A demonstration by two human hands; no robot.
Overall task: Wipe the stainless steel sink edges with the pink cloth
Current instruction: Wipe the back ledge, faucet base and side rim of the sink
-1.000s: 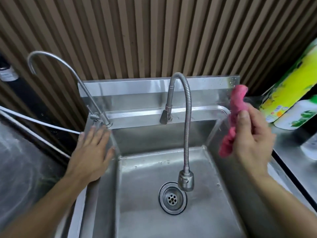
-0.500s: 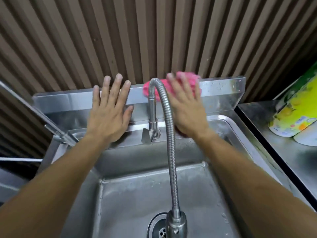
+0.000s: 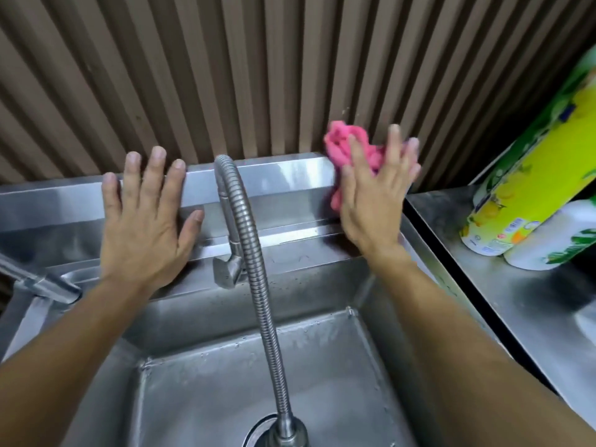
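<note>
Pressing the pink cloth [image 3: 346, 150] against the sink's back edge [image 3: 258, 175], right of the flexible faucet [image 3: 248, 240], I have my right hand [image 3: 374, 195] flat on it, fingers straight and spread, pushing rather than gripping. My left hand [image 3: 145, 221] lies open on the same edge, left of the faucet, fingers relaxed and holding nothing.

Risks, as I judge them: the cloth is bunched and sticks out above my fingers, so it could slip free at the corner; sweeping back toward the faucet, my wrist could knock the ribbed neck; wet steel may let the bracing hand slide.

Steel is smooth, brushed and droplet-speckled. The cloth looks soft and crumpled. Right of the faucet, glossy bottles [image 3: 522, 195] lean on a counter.
</note>
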